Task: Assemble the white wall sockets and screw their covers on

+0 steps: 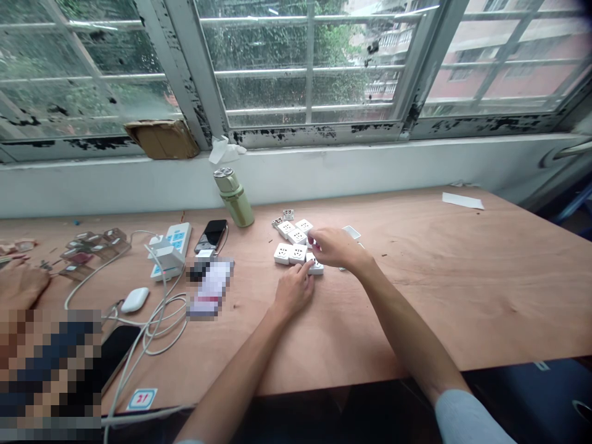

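Several white square power sockets (pixel 298 251) lie grouped on the wooden table in front of me. My left hand (pixel 296 287) rests at the nearest right socket (pixel 316 269), its fingers holding that piece at the left side and top. Just above the same socket is my right hand (pixel 337 248), fingers curled together in a pinch; whatever is between them is hidden. Behind the group sit small metal-and-plastic socket inserts (pixel 288 214). A white square frame or cover (pixel 351 232) lies beyond my right hand, and another pale piece is mostly covered by my wrist.
Left of the sockets stand a green flask (pixel 237 200), a phone (pixel 211 235), a power strip (pixel 172 250) with chargers, tangled white cables (pixel 157 327) and an earbud case (pixel 135 300). Another person's hand (pixel 23 283) is at far left near small brown blocks (pixel 87 250). A paper strip (pixel 462 201) lies right.
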A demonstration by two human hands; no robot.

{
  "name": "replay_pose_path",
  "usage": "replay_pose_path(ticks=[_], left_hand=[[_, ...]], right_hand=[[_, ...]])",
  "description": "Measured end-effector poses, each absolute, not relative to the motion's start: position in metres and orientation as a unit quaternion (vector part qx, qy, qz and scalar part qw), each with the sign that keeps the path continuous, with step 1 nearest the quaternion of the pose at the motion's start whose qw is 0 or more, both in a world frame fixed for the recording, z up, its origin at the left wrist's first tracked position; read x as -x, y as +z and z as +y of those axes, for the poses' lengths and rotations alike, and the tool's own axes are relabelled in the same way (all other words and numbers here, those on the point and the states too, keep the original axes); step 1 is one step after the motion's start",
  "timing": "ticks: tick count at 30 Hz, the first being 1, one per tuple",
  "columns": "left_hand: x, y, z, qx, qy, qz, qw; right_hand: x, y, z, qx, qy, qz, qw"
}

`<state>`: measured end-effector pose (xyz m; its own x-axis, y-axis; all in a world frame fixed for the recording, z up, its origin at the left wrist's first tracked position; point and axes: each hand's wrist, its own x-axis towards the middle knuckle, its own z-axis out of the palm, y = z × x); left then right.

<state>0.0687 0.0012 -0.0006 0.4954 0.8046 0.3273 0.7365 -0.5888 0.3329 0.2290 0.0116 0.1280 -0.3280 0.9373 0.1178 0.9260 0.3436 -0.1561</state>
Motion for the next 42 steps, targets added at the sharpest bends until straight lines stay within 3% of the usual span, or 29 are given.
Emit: replay_pose_path(ticks=[42], left_hand=[[-0.0691,-0.0019,0.002,-0.861,0.231,0.447,0.066]], right_hand=[[-0.2285,0.1256,0.0126,0.572,0.028,-0.815,0.088]])
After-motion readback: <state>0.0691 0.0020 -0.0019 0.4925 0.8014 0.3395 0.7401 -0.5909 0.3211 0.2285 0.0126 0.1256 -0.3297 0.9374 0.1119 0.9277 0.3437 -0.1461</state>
